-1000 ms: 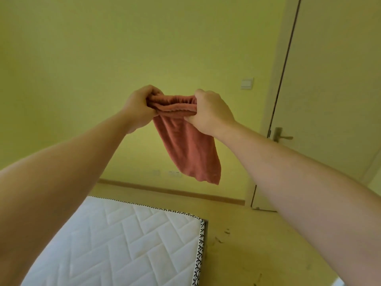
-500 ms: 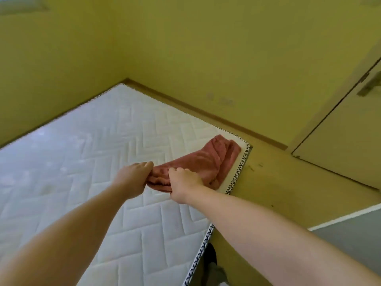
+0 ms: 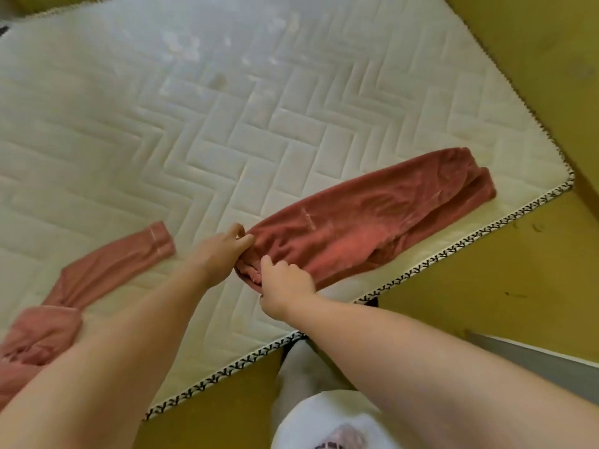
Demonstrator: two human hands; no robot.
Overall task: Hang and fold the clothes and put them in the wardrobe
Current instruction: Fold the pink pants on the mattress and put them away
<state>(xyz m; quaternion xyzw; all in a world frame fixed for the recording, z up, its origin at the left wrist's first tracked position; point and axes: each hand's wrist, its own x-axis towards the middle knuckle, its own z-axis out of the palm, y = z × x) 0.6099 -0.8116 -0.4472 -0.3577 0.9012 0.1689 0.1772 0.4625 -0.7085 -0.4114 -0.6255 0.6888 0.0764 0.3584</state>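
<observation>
The white quilted mattress [image 3: 227, 102] fills most of the view and lies on the yellow floor [image 3: 486, 303]. Near its right corner the dark red garment [image 3: 372, 222] lies flat and lengthwise, its far end doubled over. A paler pink garment [image 3: 107, 270] lies at the mattress's left, partly hidden by the left forearm and cut off by the frame edge. The left hand [image 3: 220, 257] and right hand [image 3: 285, 283] each pinch the red garment's gathered near end. How far their fingers reach under the cloth is hidden.
</observation>
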